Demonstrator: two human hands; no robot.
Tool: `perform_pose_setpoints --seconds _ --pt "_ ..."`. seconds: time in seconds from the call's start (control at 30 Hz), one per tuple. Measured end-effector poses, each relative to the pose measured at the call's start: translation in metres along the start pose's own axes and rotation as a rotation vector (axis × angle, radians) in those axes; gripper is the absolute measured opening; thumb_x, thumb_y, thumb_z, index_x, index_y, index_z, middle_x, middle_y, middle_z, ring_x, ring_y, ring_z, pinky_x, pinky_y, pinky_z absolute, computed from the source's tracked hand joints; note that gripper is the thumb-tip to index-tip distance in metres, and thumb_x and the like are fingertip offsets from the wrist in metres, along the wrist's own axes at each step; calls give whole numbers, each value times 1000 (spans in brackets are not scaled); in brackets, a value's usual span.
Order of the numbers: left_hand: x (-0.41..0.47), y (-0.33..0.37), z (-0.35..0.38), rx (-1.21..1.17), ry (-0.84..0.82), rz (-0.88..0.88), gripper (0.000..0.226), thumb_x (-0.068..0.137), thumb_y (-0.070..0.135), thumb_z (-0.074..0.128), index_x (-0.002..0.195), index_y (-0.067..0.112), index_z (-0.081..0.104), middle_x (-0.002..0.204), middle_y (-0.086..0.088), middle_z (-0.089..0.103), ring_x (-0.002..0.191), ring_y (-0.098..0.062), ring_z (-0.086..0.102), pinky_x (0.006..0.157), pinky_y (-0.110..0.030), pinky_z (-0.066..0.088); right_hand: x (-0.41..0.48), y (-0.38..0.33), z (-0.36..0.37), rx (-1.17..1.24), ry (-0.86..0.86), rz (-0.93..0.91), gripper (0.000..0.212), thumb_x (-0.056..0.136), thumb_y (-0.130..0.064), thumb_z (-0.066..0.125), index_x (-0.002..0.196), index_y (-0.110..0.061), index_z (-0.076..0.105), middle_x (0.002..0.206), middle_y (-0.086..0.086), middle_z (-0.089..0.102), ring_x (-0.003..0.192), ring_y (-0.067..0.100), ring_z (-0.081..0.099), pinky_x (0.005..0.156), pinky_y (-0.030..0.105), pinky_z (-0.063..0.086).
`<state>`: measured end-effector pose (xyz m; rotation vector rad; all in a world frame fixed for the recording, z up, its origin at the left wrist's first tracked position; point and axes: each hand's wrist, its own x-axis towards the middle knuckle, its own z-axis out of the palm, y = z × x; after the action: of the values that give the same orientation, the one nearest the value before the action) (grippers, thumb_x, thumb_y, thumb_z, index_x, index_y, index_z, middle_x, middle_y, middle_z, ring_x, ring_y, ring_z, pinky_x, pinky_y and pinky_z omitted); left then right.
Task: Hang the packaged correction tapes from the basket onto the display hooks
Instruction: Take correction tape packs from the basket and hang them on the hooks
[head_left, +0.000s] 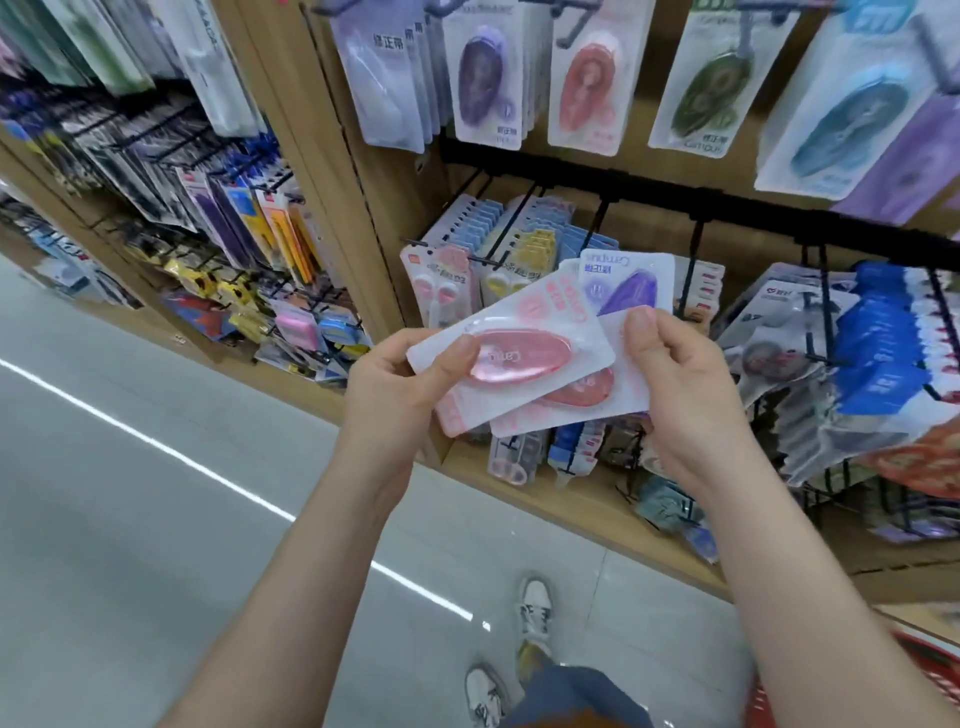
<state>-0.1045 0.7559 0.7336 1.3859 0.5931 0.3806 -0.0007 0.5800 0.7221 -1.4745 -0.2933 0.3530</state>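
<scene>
I hold a fan of packaged correction tapes in front of the shelf. My left hand (410, 374) grips the front pack, a pink correction tape (514, 358) in a clear blister, thumb on its left end. Behind it lies a second pink pack (576, 395), and a purple pack (628, 288) sticks up at the back. My right hand (675, 374) pinches the right edges of the rear packs. Display hooks (571, 26) above carry hanging purple, pink, green and blue correction tapes. The red basket (924, 670) shows only at the bottom right corner.
A black rail (727, 205) with hooks of other stationery runs behind my hands. A wooden post (306, 171) divides this bay from pen racks on the left. Grey floor with a white line lies below; my shoes (535, 608) stand near the shelf base.
</scene>
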Motion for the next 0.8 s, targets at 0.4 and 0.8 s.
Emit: perform_pose_setpoints --seconds 0.4,0.8 --pt "67 37 26 -6 -185 239 27 78 23 67 91 9 48 68 2 72 63 -10 69 55 -21 54 71 -16 3 -2 128 -212 25 100 -29 50 82 -25 67 73 -19 66 70 -3 59 64 14 46" --pt "121 75 15 383 -303 415 55 94 -11 50 114 39 61 116 8 66 101 -13 66 87 -43 58 99 -31 -11 -128 109 -219 26 96 -45 57 83 -31 74 81 -10 68 79 10 59 75 33 46"
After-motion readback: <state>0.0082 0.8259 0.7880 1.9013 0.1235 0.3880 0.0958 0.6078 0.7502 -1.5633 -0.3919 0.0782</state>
